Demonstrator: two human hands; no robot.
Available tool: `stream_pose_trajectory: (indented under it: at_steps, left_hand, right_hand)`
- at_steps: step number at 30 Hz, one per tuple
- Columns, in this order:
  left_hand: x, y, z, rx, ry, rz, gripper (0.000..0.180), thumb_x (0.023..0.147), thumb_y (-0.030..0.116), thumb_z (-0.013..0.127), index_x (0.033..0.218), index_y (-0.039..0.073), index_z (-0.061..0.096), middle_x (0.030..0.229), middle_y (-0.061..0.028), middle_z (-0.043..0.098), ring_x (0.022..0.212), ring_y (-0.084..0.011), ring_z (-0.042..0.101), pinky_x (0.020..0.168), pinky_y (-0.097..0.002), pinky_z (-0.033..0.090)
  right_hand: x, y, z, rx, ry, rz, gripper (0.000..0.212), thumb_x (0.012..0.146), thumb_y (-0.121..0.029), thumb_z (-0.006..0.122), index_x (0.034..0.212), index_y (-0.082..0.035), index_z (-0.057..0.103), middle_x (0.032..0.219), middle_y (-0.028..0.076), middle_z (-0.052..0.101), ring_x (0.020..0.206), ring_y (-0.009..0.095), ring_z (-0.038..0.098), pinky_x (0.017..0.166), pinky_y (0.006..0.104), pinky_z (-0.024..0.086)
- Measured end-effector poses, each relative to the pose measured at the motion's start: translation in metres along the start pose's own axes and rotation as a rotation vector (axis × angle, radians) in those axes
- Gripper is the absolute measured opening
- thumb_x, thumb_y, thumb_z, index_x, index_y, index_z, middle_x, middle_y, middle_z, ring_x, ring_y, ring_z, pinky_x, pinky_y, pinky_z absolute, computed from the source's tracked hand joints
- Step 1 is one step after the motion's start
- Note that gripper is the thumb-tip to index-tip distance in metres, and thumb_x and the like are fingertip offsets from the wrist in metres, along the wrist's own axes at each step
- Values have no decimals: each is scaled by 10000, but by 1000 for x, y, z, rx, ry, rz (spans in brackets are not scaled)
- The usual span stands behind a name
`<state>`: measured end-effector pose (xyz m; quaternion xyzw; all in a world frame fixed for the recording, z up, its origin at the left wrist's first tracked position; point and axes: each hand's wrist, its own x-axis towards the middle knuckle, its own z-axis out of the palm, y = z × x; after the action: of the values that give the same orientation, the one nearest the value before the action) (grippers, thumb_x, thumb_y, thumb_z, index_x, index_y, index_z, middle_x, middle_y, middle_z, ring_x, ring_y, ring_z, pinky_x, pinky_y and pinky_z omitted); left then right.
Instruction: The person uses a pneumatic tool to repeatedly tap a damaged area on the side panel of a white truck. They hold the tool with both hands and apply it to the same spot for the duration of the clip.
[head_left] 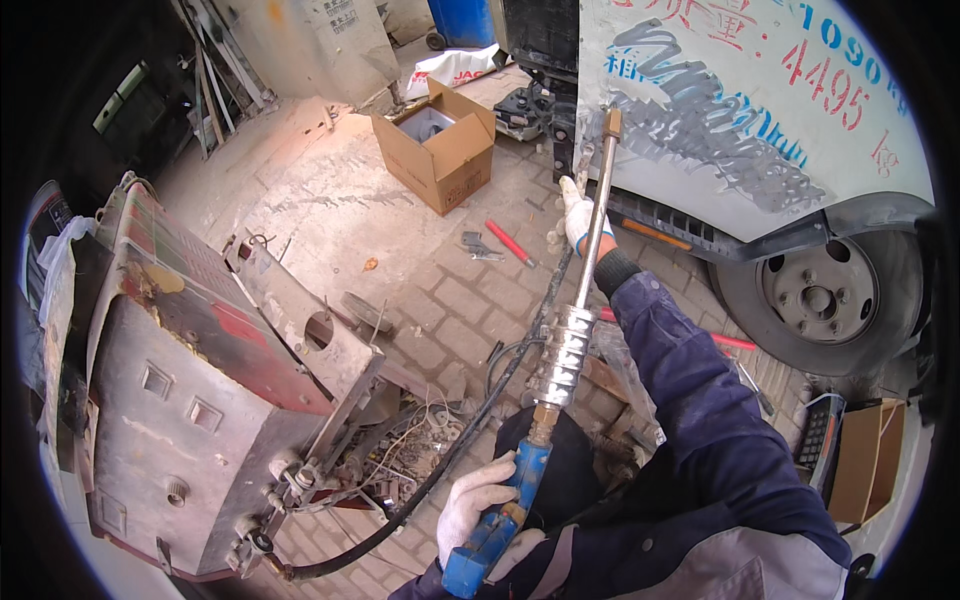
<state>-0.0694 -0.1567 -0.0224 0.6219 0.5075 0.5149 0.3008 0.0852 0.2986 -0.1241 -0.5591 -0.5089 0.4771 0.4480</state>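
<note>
A slide-hammer dent puller slants up across the middle, with a blue handle, a ribbed chrome weight and a long steel rod. My gloved left hand is wrapped around its blue handle. Its brass-coloured tip overlaps the white truck panel in view; whether it touches cannot be told. Behind the rod, my gloved right hand is closed at the panel's lower corner, its fingers partly hidden. A thick black cable runs up from the worn metal machine toward this hand.
An open cardboard box stands on the paving ahead. Beyond my right hand lie a red-handled tool and a grey metal piece. The truck wheel is at right, near another box. Scrap lies beside the machine.
</note>
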Motion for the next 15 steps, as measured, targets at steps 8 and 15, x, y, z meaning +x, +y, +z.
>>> stream_pose_trajectory:
  at_steps: [8, 15]
  left_hand:
    - [6, -8, -3, -29, -43, 65, 523, 812, 199, 1020, 1142, 44, 644, 1317, -208, 656, 1355, -451, 685, 1080, -483, 586]
    - [8, -10, -5, -77, -51, 53, 472, 819, 162, 1011, 1097, 50, 647, 1278, -188, 651, 1353, -473, 681, 1078, -495, 590]
  right_hand:
    - [3, -19, 3, 396, 33, 70, 690, 1137, -695, 471, 1213, -37, 666, 674, 30, 527, 494, 203, 554, 458, 424, 535]
    - [33, -30, 4, 236, 70, -17, 697, 1152, -673, 440, 999, -63, 739, 642, 57, 573, 488, 241, 570, 453, 423, 499]
